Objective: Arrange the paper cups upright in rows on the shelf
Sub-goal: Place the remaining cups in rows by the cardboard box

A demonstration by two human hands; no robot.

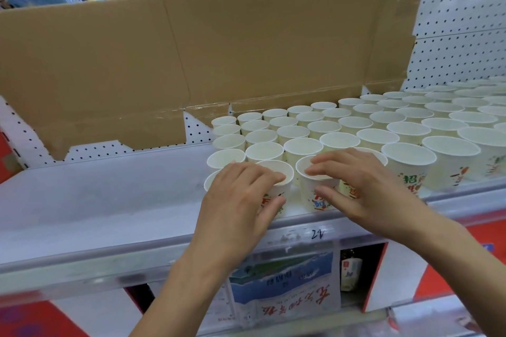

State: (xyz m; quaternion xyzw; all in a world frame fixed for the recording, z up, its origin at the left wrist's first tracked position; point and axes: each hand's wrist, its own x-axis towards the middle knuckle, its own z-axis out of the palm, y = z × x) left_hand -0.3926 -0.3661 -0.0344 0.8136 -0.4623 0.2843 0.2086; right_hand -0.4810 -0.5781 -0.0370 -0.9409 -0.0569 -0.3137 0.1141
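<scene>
While one paper cup (276, 169) is held in the left hand (241, 200), thumb on its printed wall, a second cup (310, 197) is pinched at the rim by the right hand (364, 189). Both are stood upright at the front edge of the smooth white shelf (109, 200), hemmed by rows of cups (383, 123); creased brown cardboard (191, 63) is propped behind.

Our left hand (241, 200) covers the near side of the paper cup (276, 167) it grips and leaves only a sliver of the corner cup (210, 180) showing. Our right hand (364, 189) partly covers the printed cup (308, 195) it pinches and most of the cup behind (382, 157). The rightmost cups (492, 145) run off the edge. The cardboard sheet (191, 63) masks much of the pegboard (460, 35). We cannot read the blurred shelf-edge label (301, 235).
</scene>
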